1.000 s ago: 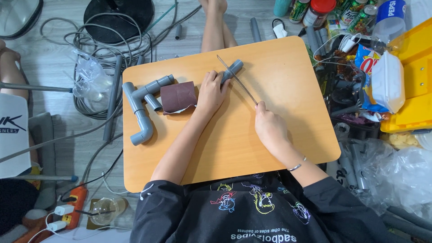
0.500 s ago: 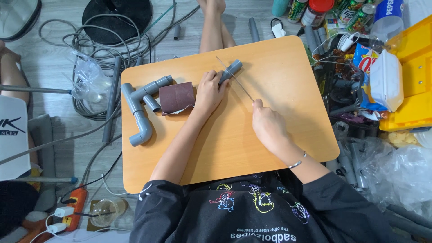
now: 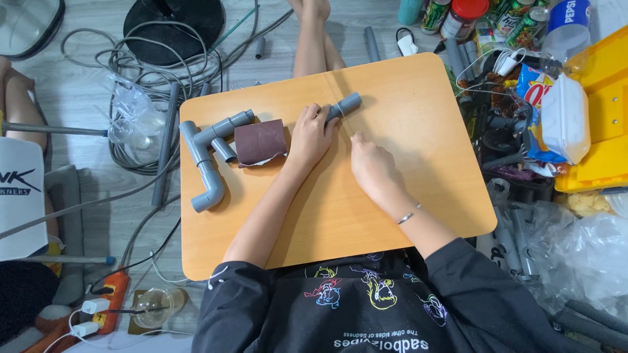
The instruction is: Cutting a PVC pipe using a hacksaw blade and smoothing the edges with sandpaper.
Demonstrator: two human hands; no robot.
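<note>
— Head camera is looking down over my lap at a low wooden table (image 3: 418, 202). What is lying nearest to you?

— Both my forearms are reaching forward from my dark sleeves across the tabletop. My right hand (image 3: 371, 165) is sitting closest, knuckles up and wrist bent slightly inward. Its fingers are closing in a pinch on the near end of a thin metal strip (image 3: 341, 108).

— And the other hand?

— My left hand (image 3: 311, 134) is lying a little farther out, palm down. Its fingers are curling over a short grey pipe (image 3: 347, 104) and pressing it against the table. The pipe is lying near the middle of the far edge, with its free end sticking out to the right of my fingertips. The strip is crossing it just beside them.

— How far along are you looking?

— As far as I can judge, the short pipe is showing as one piece, and no separate offcut is lying beside it. Left of my hand, a brown sandpaper sheet (image 3: 260, 141) is lying flat. Beyond that a jointed grey pipe assembly (image 3: 204, 160) with elbows is already resting fitted together. Past the far edge, cables (image 3: 137, 65) are trailing over the floor.
</note>
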